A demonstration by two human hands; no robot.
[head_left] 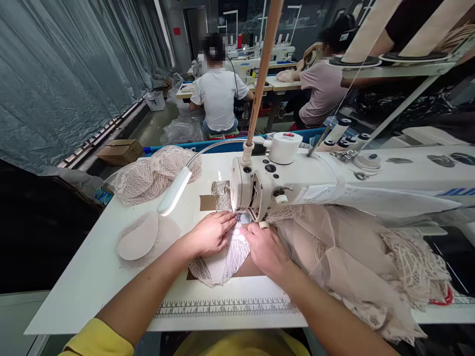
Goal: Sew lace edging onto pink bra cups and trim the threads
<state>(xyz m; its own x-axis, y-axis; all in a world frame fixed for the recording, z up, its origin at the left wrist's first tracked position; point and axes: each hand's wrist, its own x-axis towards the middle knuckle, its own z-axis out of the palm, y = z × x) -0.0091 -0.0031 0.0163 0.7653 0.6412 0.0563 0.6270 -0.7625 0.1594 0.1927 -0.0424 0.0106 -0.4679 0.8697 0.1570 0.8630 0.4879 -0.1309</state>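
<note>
A pale beige lace piece (236, 254) lies under the head of a white sewing machine (243, 185), over a smooth pale panel. My left hand (211, 232) rests on its left side, fingers stretched flat towards the needle area. On the other side my right hand (267, 249) is closed, its thumb and forefinger pinching the lace edge close to the presser foot. The fingertips partly hide the needle and the cloth beneath it. A lamp (174, 190) on a bendable neck hangs left of the machine head.
Bunched lace (159, 173) lies at the back left of the white table (92, 277). Nearer are rounded beige pads (139, 237). A heap of beige mesh and lace (356, 267) covers the right side. A printed ruler (226, 309) runs along the front. Two people sit at machines beyond.
</note>
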